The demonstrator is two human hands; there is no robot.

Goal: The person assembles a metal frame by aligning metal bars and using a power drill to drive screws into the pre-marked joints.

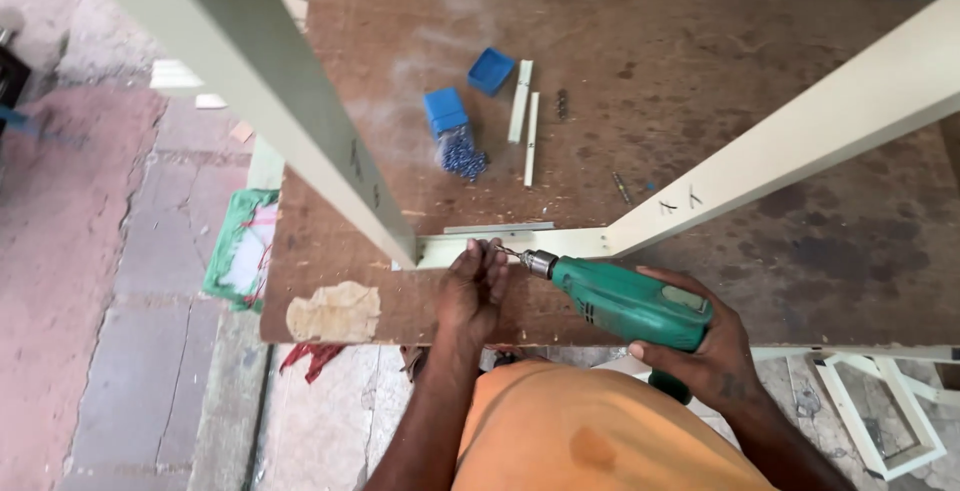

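Note:
My right hand (705,351) grips a green power drill (625,301) whose chuck and bit point left at the low cream frame rail (560,244) lying on the brown workbench (700,81). My left hand (472,286) presses on that rail, fingertips right at the drill bit tip, apparently pinching a small screw. Two cream uprights rise from the rail's ends: one goes up to the left (290,101), the other slants up to the right (800,131).
Farther back on the bench lie a blue box (491,71), a blue-lidded container spilling dark screws (455,141), two short cream strips (525,116) and a loose bit (621,188). A green-edged sack (240,251) lies on the paved floor at left. White frame pieces (880,421) rest at lower right.

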